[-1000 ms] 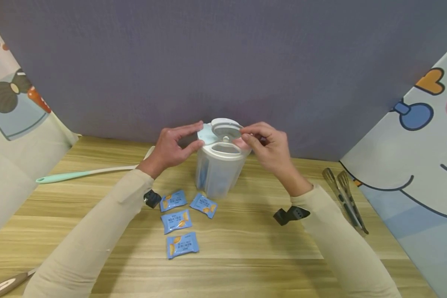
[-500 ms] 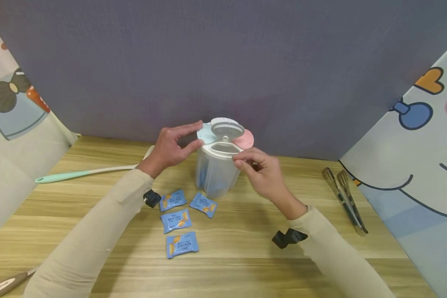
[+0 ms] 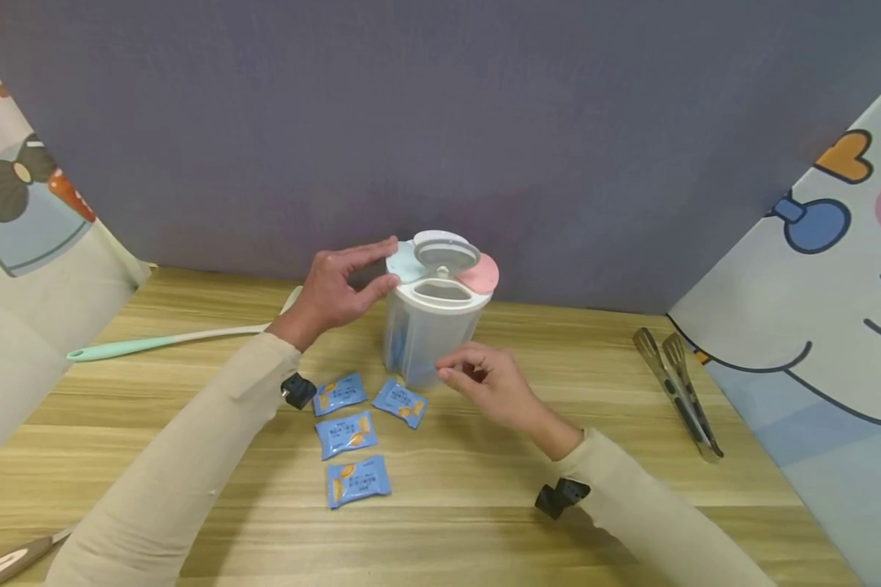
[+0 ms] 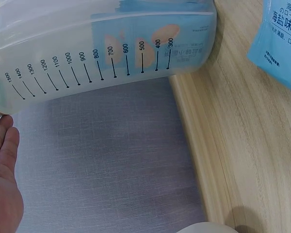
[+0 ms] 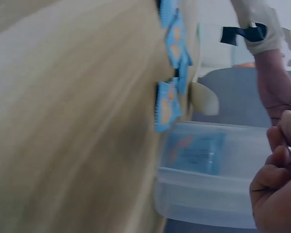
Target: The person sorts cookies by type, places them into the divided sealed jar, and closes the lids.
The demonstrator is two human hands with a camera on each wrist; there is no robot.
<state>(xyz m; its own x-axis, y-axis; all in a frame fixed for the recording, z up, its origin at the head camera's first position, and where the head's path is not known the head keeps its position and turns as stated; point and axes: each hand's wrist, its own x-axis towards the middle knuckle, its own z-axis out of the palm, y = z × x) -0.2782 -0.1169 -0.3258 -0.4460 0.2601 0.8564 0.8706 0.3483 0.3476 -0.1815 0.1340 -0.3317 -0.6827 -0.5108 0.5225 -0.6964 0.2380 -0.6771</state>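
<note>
Left wrist alone, scale (image 4: pixel 87 73) on container (image 4: pixel 63 39)

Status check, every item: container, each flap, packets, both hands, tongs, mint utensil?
Container: upright, blue packaging visible inside
White flap: raised, opening uncovered
Blue flap: closed
Pink flap: closed
Four loose packets: lying flat
Left hand: holding container, thumb and fingers spread
Right hand: fingers curled, nothing visibly held
Tongs: lying, ends apart
Mint utensil: lying, partly hidden
</note>
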